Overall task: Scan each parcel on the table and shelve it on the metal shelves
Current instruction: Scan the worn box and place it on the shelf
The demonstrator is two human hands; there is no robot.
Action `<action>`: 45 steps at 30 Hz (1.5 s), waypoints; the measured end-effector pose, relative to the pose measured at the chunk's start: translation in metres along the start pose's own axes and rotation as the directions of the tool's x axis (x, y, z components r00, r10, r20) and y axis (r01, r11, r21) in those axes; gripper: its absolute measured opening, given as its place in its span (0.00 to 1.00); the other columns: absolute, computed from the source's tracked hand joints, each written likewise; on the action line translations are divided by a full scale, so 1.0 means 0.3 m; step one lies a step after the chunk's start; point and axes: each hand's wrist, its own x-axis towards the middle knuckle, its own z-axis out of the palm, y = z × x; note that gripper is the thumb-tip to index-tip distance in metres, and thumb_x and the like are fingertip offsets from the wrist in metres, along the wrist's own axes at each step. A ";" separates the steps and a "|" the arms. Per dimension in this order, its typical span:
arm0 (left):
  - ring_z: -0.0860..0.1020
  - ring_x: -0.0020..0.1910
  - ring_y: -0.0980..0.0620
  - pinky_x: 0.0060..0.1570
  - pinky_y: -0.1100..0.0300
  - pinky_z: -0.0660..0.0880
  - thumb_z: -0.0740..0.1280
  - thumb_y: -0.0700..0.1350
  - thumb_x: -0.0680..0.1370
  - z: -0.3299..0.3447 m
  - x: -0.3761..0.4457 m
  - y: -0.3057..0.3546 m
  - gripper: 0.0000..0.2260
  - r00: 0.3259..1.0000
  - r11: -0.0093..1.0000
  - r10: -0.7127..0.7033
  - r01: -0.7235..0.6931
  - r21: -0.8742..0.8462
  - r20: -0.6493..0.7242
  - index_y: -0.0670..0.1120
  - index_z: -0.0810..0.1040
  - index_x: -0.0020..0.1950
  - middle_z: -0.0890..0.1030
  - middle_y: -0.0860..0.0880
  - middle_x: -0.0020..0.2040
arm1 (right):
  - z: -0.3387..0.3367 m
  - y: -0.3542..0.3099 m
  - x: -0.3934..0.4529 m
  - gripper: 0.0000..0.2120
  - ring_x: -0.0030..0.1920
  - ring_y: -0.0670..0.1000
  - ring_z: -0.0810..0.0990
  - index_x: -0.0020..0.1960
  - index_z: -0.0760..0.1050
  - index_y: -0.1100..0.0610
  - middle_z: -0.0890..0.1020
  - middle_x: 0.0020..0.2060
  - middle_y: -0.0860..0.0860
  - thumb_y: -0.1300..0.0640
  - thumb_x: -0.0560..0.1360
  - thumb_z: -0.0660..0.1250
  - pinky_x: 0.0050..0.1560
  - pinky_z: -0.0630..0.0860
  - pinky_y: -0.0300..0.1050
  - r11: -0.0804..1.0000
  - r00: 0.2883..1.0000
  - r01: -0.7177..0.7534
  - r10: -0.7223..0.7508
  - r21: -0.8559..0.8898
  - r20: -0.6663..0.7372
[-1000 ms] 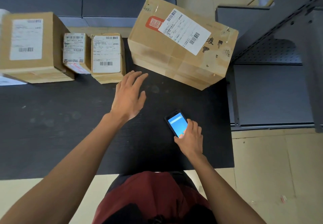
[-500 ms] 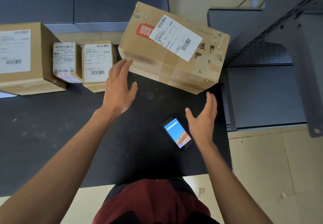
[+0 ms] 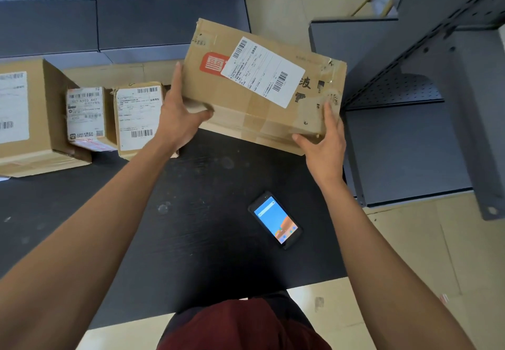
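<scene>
You've set the scanner (image 3: 275,220) on the desk (image 3: 191,240); both hands, left (image 3: 179,119) and right (image 3: 322,142), now grip the big parcel (image 3: 262,87), ready for shelving.

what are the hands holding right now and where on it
Both hold the large cardboard parcel: left hand grips its left end, right hand its near right corner.

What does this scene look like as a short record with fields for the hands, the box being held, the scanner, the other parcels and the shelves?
left hand: grips the left end of the big box
right hand: grips the box's near right corner
big box: tilted, white label up
scanner: lying on the table, screen lit, untouched
other parcels: three boxes at the table's far left, labels up
shelves: to the right of the table
</scene>
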 end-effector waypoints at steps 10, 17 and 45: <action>0.63 0.67 0.59 0.65 0.57 0.62 0.76 0.51 0.75 -0.041 -0.092 -0.007 0.47 0.985 0.983 0.170 -0.168 0.068 -0.028 0.61 0.46 0.83 0.69 0.51 0.75 | -0.038 -0.012 -0.126 0.48 0.76 0.45 0.62 0.82 0.58 0.45 0.64 0.78 0.48 0.53 0.69 0.81 0.72 0.60 0.40 0.999 0.997 -0.044 0.045 0.018 -0.062; 0.66 0.68 0.58 0.67 0.57 0.64 0.74 0.52 0.77 -0.068 -0.228 -0.005 0.37 0.964 0.962 0.265 -0.264 0.062 0.002 0.62 0.58 0.81 0.69 0.52 0.75 | -0.104 -0.031 -0.301 0.46 0.78 0.47 0.60 0.81 0.58 0.43 0.63 0.79 0.46 0.52 0.71 0.80 0.78 0.61 0.50 0.995 0.988 -0.090 0.094 0.031 -0.126; 0.70 0.67 0.52 0.69 0.44 0.72 0.76 0.51 0.75 0.567 -1.147 0.359 0.39 0.880 0.904 0.411 -0.428 0.022 0.236 0.70 0.58 0.78 0.70 0.51 0.71 | -0.893 0.562 -1.155 0.44 0.78 0.49 0.61 0.81 0.61 0.47 0.63 0.78 0.50 0.57 0.71 0.80 0.78 0.63 0.55 0.945 0.877 -0.226 0.302 0.235 -0.373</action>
